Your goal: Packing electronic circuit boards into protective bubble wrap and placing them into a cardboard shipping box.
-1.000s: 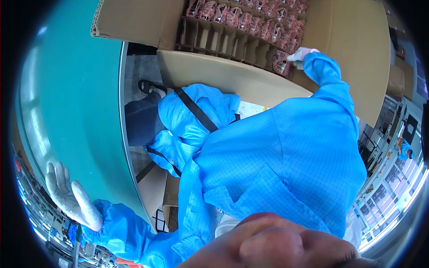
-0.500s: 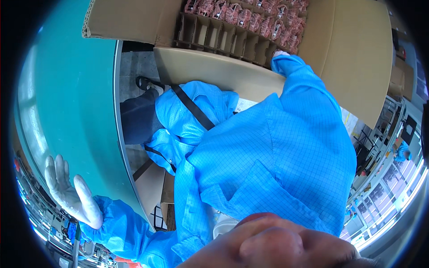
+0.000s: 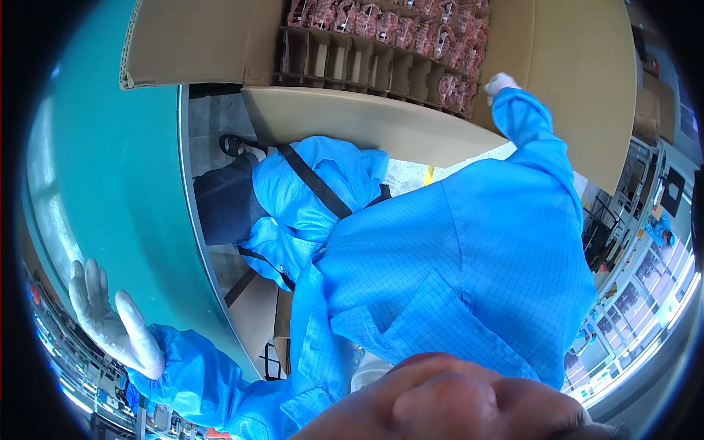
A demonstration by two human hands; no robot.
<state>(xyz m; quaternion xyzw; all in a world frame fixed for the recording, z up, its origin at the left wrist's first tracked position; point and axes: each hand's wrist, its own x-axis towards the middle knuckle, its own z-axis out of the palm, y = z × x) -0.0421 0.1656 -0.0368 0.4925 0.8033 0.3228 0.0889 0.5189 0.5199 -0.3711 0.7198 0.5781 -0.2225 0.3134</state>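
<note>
The left hand point(image 3: 110, 323) lay spread flat on the green table point(image 3: 110, 183); the right hand point(image 3: 501, 82) reached into the divided cardboard box point(image 3: 381, 66), grip hidden.

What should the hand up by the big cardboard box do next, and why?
Probably dip the right hand a little further into the cardboard box and take one pink packet. The gloved fingers sit right at the box's edge beside those packets, while the left hand rests flat on the green table.

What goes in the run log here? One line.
left hand: open, flat on green table | right hand: at cardboard box dividers, beside pink packets, grip unclear
</note>
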